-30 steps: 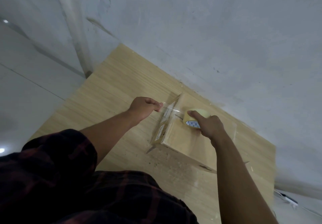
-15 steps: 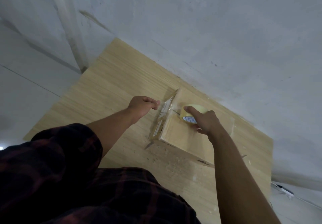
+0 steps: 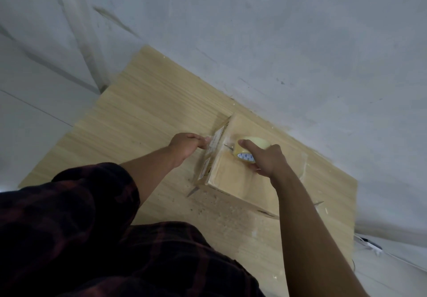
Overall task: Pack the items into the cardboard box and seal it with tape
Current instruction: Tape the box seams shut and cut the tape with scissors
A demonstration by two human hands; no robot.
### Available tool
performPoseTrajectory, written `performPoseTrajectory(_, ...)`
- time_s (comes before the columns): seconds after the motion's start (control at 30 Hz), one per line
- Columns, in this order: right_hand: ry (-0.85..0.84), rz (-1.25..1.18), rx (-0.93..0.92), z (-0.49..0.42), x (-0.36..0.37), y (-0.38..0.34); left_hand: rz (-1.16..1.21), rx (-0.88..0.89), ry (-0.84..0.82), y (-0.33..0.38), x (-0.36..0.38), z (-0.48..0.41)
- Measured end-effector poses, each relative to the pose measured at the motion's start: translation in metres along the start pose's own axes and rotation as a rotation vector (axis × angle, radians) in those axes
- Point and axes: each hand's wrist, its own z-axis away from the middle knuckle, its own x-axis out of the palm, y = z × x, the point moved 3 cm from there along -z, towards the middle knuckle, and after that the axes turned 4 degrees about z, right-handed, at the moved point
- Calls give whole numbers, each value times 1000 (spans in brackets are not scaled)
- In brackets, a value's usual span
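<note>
Sealing stage: the cardboard box (image 3: 233, 176) sits closed on the wooden worktop (image 3: 138, 121), near the wall (image 3: 277, 42), with the items presumably inside, out of sight. The tape roll (image 3: 254, 143) stands on the box top by its left edge, gripped by the right hand (image 3: 265, 158) with fingers curled round it. The left hand (image 3: 187, 144), fingers curled, appears to pinch the tape end (image 3: 208, 139) against the box's labelled side face. A short strip runs over the edge to the roll. Next move, by judgement: anchor that end, draw the roll across the top seam, press the strip flat, then tear it.
</note>
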Motion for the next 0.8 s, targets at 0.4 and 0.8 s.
performPoseTrajectory(0.4, 6, -62, 5, 15, -3, -4, 130, -52, 50, -19, 30, -2)
performPoseTrajectory(0.8, 2, -66, 1, 6, 2, -3, -85, 20, 354, -14, 50, 23)
